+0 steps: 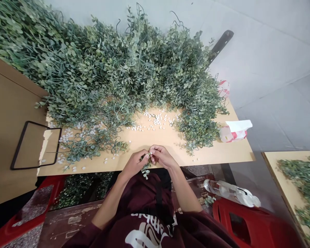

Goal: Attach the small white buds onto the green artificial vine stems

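Close together at the table's front edge, my two hands meet over a small artificial leaf sprig point(145, 171). My left hand point(136, 163) is closed on the sprig, whose leaves hang down below the fingers. With its fingertips pinched, my right hand point(162, 157) holds a tiny white piece point(151, 153) against the sprig's upper end. Small white pieces point(158, 120) lie scattered on the wooden tabletop point(155, 137) beyond my hands. Loose sprigs point(90, 146) rest to the left, and a large heap of artificial greenery point(134, 65) covers the far side.
A cardboard box point(12, 113) and a black wire frame point(36, 167) are at left. On the right are a red-and-white packet point(232, 132), a plastic bottle point(229, 193) and a red stool point(248, 220). Another table point(279, 186) with greenery stands far right.
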`<action>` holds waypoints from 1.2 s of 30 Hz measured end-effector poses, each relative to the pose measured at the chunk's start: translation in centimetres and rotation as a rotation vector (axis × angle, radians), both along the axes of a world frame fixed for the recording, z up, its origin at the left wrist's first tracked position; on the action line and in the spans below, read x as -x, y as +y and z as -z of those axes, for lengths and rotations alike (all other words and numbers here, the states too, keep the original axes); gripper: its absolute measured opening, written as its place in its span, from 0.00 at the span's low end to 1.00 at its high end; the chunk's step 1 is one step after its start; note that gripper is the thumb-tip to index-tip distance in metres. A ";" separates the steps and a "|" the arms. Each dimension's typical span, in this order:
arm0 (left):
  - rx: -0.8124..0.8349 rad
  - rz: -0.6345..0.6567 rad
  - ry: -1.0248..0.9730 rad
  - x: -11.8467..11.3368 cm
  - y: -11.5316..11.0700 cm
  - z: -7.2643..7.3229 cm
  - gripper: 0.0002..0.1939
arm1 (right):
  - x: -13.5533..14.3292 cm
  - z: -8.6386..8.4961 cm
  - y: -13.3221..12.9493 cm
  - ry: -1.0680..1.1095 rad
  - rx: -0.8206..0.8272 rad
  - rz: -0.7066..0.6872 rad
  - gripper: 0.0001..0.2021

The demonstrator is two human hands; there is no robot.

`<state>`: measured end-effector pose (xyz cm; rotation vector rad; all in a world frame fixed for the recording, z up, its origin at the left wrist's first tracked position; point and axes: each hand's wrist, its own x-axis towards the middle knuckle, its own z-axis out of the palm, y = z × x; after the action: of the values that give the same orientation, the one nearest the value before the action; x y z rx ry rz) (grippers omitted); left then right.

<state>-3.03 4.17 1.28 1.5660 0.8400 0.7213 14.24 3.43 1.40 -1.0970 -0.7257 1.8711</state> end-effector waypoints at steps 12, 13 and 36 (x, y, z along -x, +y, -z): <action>0.050 0.016 -0.023 0.0 0.1 0.2 0.15 | 0.7 0.5 -0.3 -0.008 -0.028 0.011 0.16; 0.051 0.014 -0.023 -0.1 0.1 0.3 0.15 | 0.8 0.5 -0.3 -0.009 -0.026 0.022 0.16; -0.013 -0.120 0.057 0.0 0.0 1.0 0.17 | 0.8 0.1 -0.7 -0.358 -0.401 0.090 0.10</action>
<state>-2.98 4.13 0.27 1.5638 0.9801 0.7720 13.41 2.76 1.30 -1.1842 -1.1757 1.3846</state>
